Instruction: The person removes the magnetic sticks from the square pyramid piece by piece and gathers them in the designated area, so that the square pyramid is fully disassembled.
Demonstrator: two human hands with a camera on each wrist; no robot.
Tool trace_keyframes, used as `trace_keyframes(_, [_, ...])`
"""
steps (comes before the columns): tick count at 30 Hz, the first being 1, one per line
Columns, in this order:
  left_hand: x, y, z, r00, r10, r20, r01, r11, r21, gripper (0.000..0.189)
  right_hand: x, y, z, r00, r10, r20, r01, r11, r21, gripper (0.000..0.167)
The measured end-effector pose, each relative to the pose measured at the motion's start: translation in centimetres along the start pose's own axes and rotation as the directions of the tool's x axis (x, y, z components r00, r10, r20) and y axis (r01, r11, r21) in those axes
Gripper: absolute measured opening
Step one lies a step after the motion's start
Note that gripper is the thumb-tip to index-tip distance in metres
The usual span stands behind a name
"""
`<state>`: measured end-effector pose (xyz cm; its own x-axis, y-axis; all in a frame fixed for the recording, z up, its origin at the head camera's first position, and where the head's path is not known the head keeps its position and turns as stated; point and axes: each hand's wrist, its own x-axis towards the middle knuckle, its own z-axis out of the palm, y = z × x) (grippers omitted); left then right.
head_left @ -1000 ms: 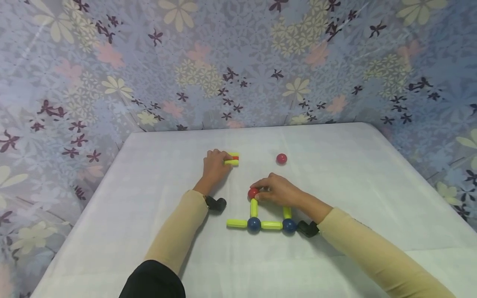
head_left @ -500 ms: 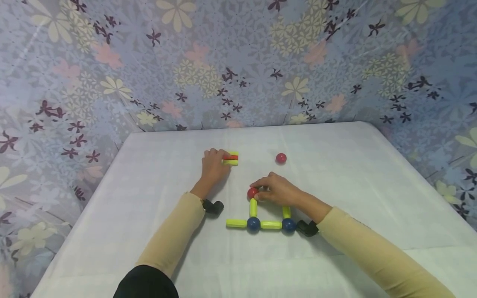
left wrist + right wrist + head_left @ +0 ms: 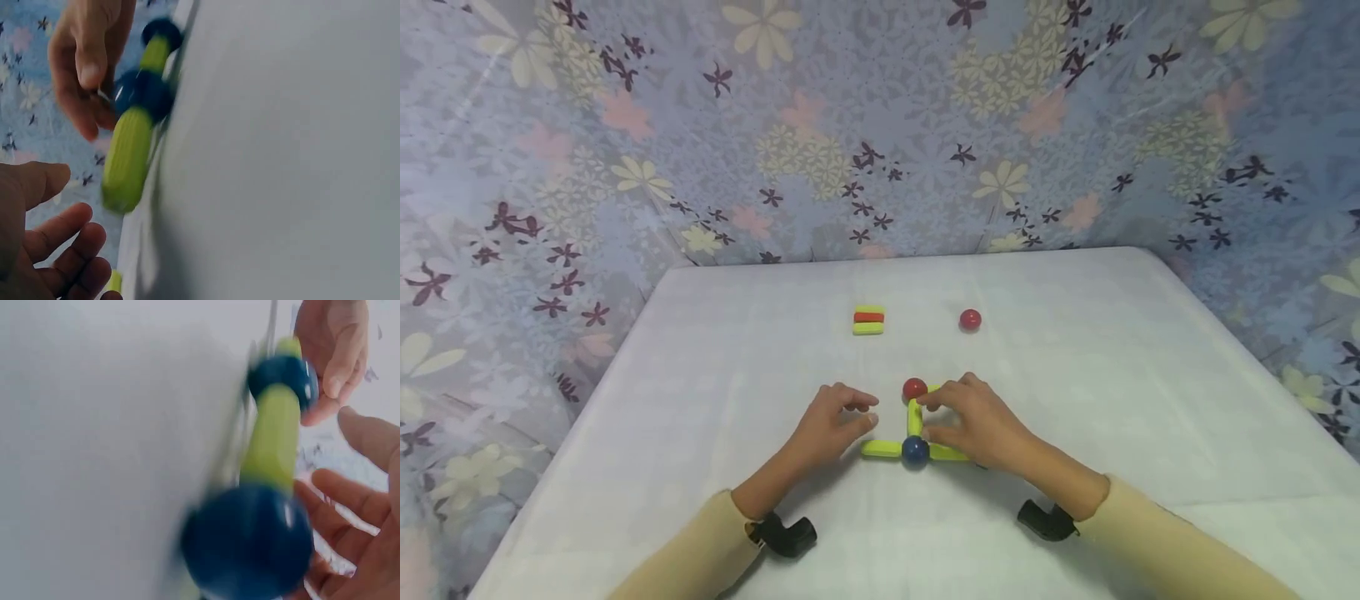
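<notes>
Yellow rods and balls form a joined frame on the white table. A blue ball (image 3: 915,451) links a left-pointing rod (image 3: 882,449), an upright rod (image 3: 914,418) and a right-pointing rod (image 3: 949,453). A red ball (image 3: 914,389) tops the upright rod. My left hand (image 3: 833,427) hovers left of the frame, thumb and fingers apart and holding nothing. My right hand (image 3: 981,421) covers the frame's right side, its fingertips beside the upright rod; the right wrist view shows its fingers (image 3: 350,500) spread. A second blue ball (image 3: 250,540) is mostly hidden in the head view.
Farther back on the table (image 3: 760,333) lie two yellow rods (image 3: 868,328) with a red rod (image 3: 868,317) between them. A loose red ball (image 3: 970,319) sits to their right. A flowered cloth (image 3: 880,125) hangs behind the table.
My left hand has left the loose rods and come toward the frame's left side. My right hand has released the red ball and shifted slightly right and nearer. The loose rods stay put.
</notes>
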<state>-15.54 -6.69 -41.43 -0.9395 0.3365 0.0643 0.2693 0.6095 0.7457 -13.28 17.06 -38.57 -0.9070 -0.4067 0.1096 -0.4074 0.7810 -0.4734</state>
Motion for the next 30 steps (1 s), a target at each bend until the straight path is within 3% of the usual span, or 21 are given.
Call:
trace_keyframes(4, [-2.1, 0.0, 0.6, 0.998, 0.06, 0.03, -0.06, 0.998, -0.023, 0.029, -1.1, -0.6, 1.0, 1.0, 0.014, 0.012, -0.014, 1.0, -0.026, 0.039])
trace_keyframes(8, [-3.0, -0.1, 1.0, 0.997, 0.076, 0.029, -0.076, 0.997, -0.005, 0.029, -1.5, -0.7, 1.7, 1.0, -0.023, 0.016, 0.023, 0.999, -0.034, 0.039])
trace_keyframes(21, [-3.7, -0.4, 2.1, 0.995, 0.095, -0.018, -0.094, 0.994, 0.05, 0.021, -1.5, -0.3, 2.0, 0.996, -0.069, 0.049, 0.067, 0.997, 0.033, 0.031])
trace_keyframes(30, [-3.7, 0.1, 1.8, 0.997, 0.081, -0.016, -0.08, 0.995, 0.066, 0.018, -1.5, -0.5, 2.0, 0.997, -0.044, 0.068, 0.042, 0.999, 0.033, 0.03])
